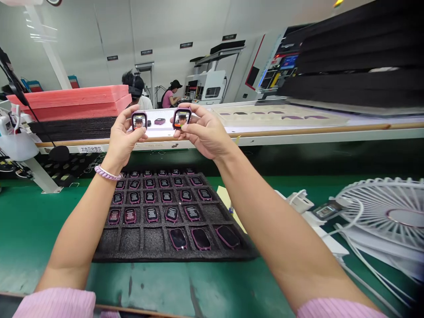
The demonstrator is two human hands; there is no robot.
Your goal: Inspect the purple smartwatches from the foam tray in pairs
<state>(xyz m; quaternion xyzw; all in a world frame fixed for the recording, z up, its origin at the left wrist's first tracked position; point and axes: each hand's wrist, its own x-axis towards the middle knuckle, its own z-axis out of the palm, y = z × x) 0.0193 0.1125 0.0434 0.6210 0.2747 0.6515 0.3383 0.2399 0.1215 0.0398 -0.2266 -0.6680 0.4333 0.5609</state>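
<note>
- Hands both raised: your left hand [119, 139] is partly curled, thumb and fingers pinching a purple-framed smartwatch with a rounded-square screen [139, 120] by its edges.
- Your right hand [208, 132] has a similar closed grip on a matching purple-framed smartwatch [182, 118], thumb at its lower corner, fingers behind.
- Both watches are side by side, upright and apart, in front of the white shelf edge [281, 138]; screens face you, likely so you can view them together. Bright pictures or reflections on them; can't tell which.
- Below, on the green worktop [228, 287], a black foam tray [172, 257] holds more purple watches, one per pocket, probably to stop cases rubbing. They lie face up, likely so screens stay visible.
- Shelf-edge label [91, 149] reads "不良品放置区" (defective-goods placement area). Faint handwriting beside it is unreadable.
- Tray watches' white screen text [166, 197] is too small to read; so are the black wall signs [186, 45]. You get no legible brand.
</note>
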